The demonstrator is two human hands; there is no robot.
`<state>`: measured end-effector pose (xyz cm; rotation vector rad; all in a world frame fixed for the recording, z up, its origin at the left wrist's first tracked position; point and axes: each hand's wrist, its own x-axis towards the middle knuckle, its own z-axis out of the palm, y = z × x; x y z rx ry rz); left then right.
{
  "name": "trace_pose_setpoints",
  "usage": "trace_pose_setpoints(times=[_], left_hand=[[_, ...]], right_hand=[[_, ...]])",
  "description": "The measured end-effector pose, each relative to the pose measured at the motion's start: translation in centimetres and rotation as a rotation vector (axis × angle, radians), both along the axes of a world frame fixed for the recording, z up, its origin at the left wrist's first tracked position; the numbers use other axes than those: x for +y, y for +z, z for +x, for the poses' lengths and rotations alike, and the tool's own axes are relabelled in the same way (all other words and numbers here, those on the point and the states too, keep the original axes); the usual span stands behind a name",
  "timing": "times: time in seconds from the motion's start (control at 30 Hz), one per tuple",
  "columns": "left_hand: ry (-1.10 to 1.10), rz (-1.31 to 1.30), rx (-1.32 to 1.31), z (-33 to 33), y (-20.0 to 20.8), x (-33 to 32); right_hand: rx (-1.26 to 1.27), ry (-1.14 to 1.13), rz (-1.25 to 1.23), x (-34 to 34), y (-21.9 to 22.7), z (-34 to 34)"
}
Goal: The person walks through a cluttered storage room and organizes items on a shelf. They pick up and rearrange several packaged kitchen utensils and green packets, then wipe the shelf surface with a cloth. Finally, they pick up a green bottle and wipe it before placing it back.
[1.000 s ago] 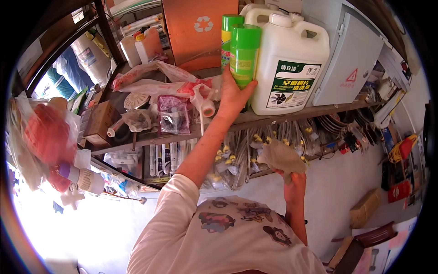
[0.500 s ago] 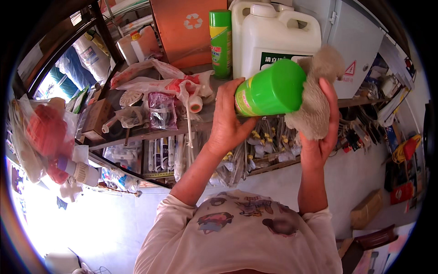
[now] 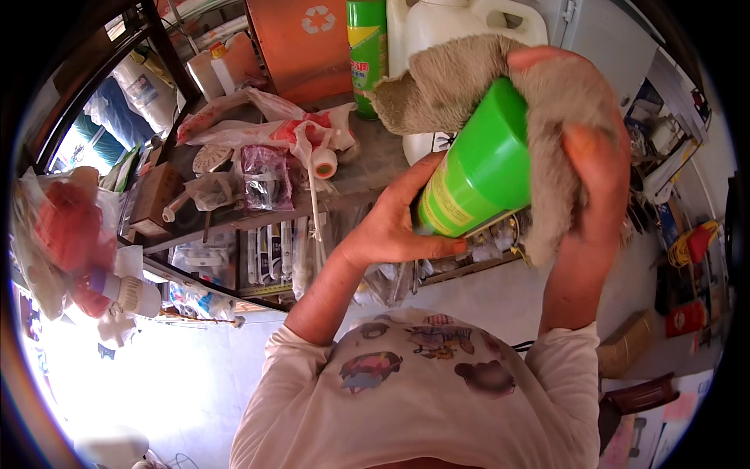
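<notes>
A green spray can (image 3: 486,168) with a yellow-green label is held tilted in front of me, its capped end up and to the right. My left hand (image 3: 397,215) wraps round its lower end, thumb along the near side. Against the cap my right hand (image 3: 598,148) presses a grey-brown cloth (image 3: 449,82), which drapes over the top and down the right side of the can. Motion blurs the right fingers slightly. Behind them on the shelf stand a second green spray can (image 3: 367,59) and a white plastic jug (image 3: 512,23), partly covered by the cloth.
The shelf (image 3: 355,184) carries crumpled plastic bags (image 3: 266,125), a purple packet (image 3: 267,178) and a brown box (image 3: 160,199). An orange box (image 3: 301,47) stands at the back. Bagged goods (image 3: 74,227) hang at the left. A cardboard box (image 3: 629,344) sits on the floor at right.
My right hand and the cloth have moved right, and the cloth now spreads over the cap's top. The held can has tipped more upright and shifted slightly down.
</notes>
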<state>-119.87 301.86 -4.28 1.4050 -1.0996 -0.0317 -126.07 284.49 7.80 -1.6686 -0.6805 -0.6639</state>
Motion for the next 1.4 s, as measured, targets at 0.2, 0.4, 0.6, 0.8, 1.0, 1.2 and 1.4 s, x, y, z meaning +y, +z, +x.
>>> trace_pose_setpoints(times=[0.2, 0.4, 0.6, 0.8, 1.0, 1.2, 1.4], left_hand=[[-0.313, -0.066, 0.422, -0.6, -0.2, -0.5], [-0.374, -0.126, 0.475, -0.6, -0.9, -0.1], [-0.295, -0.410, 0.607, 0.1, -1.0, 0.4], [-0.063, -0.480, 0.532, 0.6, -0.1, 0.4], [0.035, -0.501, 0.605, -0.4, -0.2, -1.2], [0.075, -0.393, 0.477, -0.2, -0.5, -1.9], [-0.094, -0.421, 0.544, 2.6, 3.1, 0.6]], right_hand=[[-0.033, 0.011, 0.356, 1.0, -2.7, 1.4], [0.057, -0.262, 0.362, 1.7, -6.6, -0.4], [-0.345, -0.419, -0.235, 1.2, -11.4, 0.0], [-0.187, -0.459, -0.282, 2.1, -16.6, -1.5], [0.066, -0.316, -0.048, 2.9, -18.5, -1.0], [0.029, -0.412, -0.014, 3.3, -17.8, -0.1], [0.232, -0.138, 0.218, 2.6, -18.9, -0.4]])
